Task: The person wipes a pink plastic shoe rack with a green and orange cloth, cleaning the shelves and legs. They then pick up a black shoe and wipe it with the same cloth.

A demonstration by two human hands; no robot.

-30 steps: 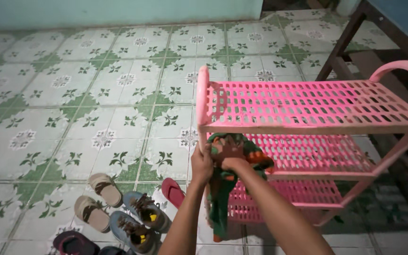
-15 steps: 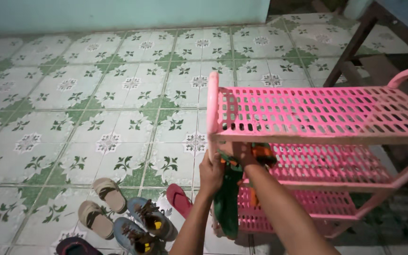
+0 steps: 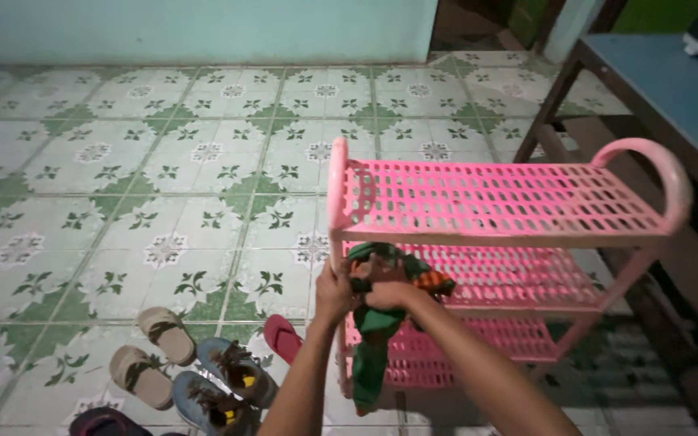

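A pink plastic shoe rack [image 3: 494, 202] with three perforated shelves stands on the tiled floor. My left hand [image 3: 332, 292] and my right hand [image 3: 387, 292] are together at the rack's front left post, level with the middle shelf. Both grip a green and orange cloth [image 3: 377, 339]. The cloth is bunched at my hands and hangs down in front of the lower shelf.
Shoes lie on the floor at lower left: a pair of beige sandals [image 3: 153, 352], blue sneakers [image 3: 220, 386], a red flip-flop [image 3: 283, 337] and a dark shoe [image 3: 103, 422]. A dark wooden table with a blue top [image 3: 672, 89] stands right of the rack.
My hands with the cloth have come out from under the top shelf's edge, back to the front post. The view has shifted, showing more of the table at right.
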